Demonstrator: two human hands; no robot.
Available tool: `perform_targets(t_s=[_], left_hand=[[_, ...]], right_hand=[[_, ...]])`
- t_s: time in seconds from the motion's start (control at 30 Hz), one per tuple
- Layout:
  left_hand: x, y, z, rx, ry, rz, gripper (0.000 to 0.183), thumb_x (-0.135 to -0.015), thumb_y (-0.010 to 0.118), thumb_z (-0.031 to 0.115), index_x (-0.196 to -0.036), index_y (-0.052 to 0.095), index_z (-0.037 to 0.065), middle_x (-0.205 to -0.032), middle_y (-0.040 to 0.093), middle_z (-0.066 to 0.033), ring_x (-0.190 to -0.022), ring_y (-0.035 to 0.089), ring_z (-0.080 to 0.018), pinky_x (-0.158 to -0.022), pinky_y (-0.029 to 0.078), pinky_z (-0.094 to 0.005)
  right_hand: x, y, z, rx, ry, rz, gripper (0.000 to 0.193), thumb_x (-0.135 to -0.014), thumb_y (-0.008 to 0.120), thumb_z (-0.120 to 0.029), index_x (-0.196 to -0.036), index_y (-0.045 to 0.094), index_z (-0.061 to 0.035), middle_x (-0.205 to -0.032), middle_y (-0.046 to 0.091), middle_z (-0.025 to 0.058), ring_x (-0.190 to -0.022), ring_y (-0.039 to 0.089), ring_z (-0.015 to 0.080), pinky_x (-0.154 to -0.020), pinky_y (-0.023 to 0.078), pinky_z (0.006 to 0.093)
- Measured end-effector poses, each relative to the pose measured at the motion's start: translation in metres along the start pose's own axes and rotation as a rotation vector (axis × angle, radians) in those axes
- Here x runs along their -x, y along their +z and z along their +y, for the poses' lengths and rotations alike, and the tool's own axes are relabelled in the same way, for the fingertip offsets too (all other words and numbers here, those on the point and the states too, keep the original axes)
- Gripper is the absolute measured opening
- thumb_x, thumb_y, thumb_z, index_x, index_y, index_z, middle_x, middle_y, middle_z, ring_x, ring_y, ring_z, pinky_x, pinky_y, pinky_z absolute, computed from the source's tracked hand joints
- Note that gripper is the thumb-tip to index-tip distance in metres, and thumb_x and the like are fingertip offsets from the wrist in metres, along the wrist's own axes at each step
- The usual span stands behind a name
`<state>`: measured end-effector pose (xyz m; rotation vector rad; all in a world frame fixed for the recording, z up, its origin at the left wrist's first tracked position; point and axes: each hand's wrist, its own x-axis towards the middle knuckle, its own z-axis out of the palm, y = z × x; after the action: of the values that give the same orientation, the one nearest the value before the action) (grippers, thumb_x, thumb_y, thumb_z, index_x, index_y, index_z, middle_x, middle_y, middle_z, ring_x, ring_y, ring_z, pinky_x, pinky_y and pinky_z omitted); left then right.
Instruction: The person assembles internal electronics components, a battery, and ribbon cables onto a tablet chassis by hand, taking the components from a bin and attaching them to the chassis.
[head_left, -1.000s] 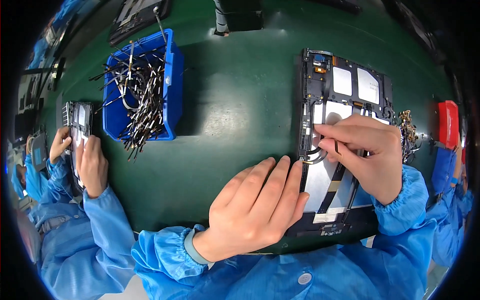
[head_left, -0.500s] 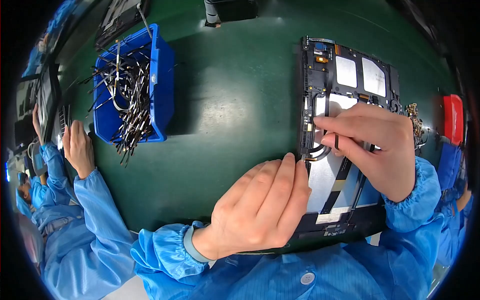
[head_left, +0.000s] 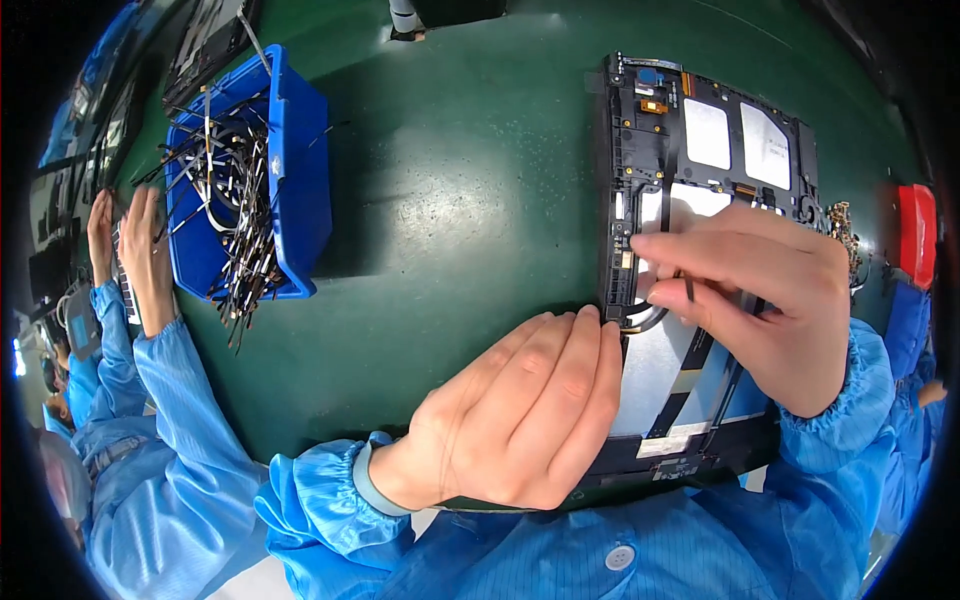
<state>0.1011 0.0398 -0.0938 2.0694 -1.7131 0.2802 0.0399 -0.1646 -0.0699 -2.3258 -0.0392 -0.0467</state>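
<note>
Opened flat device (head_left: 655, 365) lies on the right side of the bench (head_left: 450, 300), back exposed, silver plates up, near edge by the wearer's coat. Left hand (head_left: 525, 410) has its fingers together, tips at the device's left edge, just beside a black cable (head_left: 655, 318) that bends rightward; thumb hidden, so can't tell if it's clamped on anything. Right hand (head_left: 775, 295) sits over the plates, index and thumb tips apart; a dark strip end (head_left: 689, 288) pokes up by the thumb. Can't tell from where I stand if it's gripped.

Risks, my read: a pull at a bad angle could crease the cable or strain its end at the edge. Index tip is close to the small parts along that edge; a slip could knock or scratch them. Blue bin (head_left: 305, 180), far left, is overfull: loose cables (head_left: 245, 240) overhang the near rim, so a sleeve could snag them.
</note>
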Motion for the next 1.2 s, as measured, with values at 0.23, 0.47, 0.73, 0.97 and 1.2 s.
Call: perform_targets(t_s=[0.23, 0.47, 0.73, 0.97, 1.2], left_hand=[[0.002, 0.002, -0.01, 0.051, 0.057, 0.02, 0.027, -0.066, 0.062, 0.009, -0.088, 0.068, -0.005, -0.087, 0.067, -0.0164, -0.076, 0.068, -0.0241, -0.067, 0.057, -0.0273], [-0.004, 0.005, -0.002, 0.007, 0.043, 0.026, 0.027, -0.062, 0.064, 0.006, -0.088, 0.069, -0.002, -0.082, 0.066, -0.0128, -0.07, 0.066, -0.0212, -0.059, 0.054, -0.0244], [-0.015, 0.004, 0.019, 0.006, 0.031, 0.026, 0.017, -0.074, 0.06, 0.007, -0.088, 0.068, 0.002, -0.094, 0.068, -0.0106, -0.086, 0.066, -0.0203, -0.075, 0.058, -0.029], [-0.017, 0.016, 0.016, -0.007, 0.023, 0.033, 0.011, -0.075, 0.061, 0.006, -0.086, 0.064, 0.005, -0.094, 0.07, -0.0104, -0.086, 0.066, -0.019, -0.075, 0.057, -0.0256], [-0.016, 0.019, 0.019, -0.017, 0.032, -0.002, 0.011, -0.073, 0.062, 0.004, -0.083, 0.064, 0.006, -0.095, 0.07, -0.0102, -0.084, 0.065, -0.0172, -0.073, 0.056, -0.0228]], right_hand=[[0.002, 0.0, 0.006, -0.159, 0.115, -0.017, 0.022, -0.078, 0.066, 0.009, -0.099, 0.07, 0.0019, -0.09, 0.056, 0.0074, -0.06, 0.06, 0.0085, -0.052, 0.047, 0.018], [0.006, -0.004, 0.009, -0.28, 0.197, 0.013, 0.018, -0.08, 0.065, 0.008, -0.095, 0.071, 0.001, -0.09, 0.06, 0.009, -0.059, 0.06, 0.0083, -0.047, 0.047, 0.0167], [0.006, 0.0, 0.01, -0.144, 0.113, 0.061, 0.016, -0.078, 0.07, 0.004, -0.093, 0.072, -0.0005, -0.089, 0.062, 0.0079, -0.056, 0.058, 0.0067, -0.044, 0.044, 0.0163], [0.0, -0.002, 0.014, -0.217, 0.166, 0.054, 0.023, -0.077, 0.071, 0.005, -0.099, 0.07, 0.0005, -0.085, 0.061, 0.0079, -0.053, 0.056, 0.0068, -0.043, 0.042, 0.0165], [0.001, 0.003, 0.017, -0.076, 0.082, 0.137, 0.012, -0.074, 0.073, 0.005, -0.084, 0.07, 0.0, -0.079, 0.059, 0.0071, -0.048, 0.052, 0.006, -0.053, 0.048, 0.0179]])
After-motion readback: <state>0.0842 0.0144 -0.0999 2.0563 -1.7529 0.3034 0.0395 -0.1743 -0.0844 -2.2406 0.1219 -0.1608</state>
